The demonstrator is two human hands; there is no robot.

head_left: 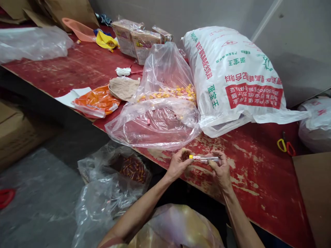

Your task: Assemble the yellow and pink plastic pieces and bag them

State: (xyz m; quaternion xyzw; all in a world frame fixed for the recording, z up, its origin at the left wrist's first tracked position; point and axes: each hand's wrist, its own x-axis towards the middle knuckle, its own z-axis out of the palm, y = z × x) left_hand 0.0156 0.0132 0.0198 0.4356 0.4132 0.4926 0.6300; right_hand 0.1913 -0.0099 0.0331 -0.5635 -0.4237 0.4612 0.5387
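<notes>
Over the table's front edge, my left hand (178, 165) pinches a small yellow cap (190, 156) with a pink-and-white stem (197, 157) sticking out of it. My right hand (221, 170) grips a transparent plastic tube (210, 159) lying level, its left end at the stem. Whether the stem is partly inside the tube is too small to tell. Just beyond my hands, a large transparent plastic bag (155, 137) lies with its mouth toward me. Many yellow and pink pieces (181, 92) are heaped inside it.
A big white woven sack (240, 69) leans beside the bag. Scissors (286, 146) lie on the red tabletop (269, 179) at right. Left of the bag are an orange packet (97, 100) and a round beige pad (124, 88). A bag of filled tubes (133, 168) stands below the edge.
</notes>
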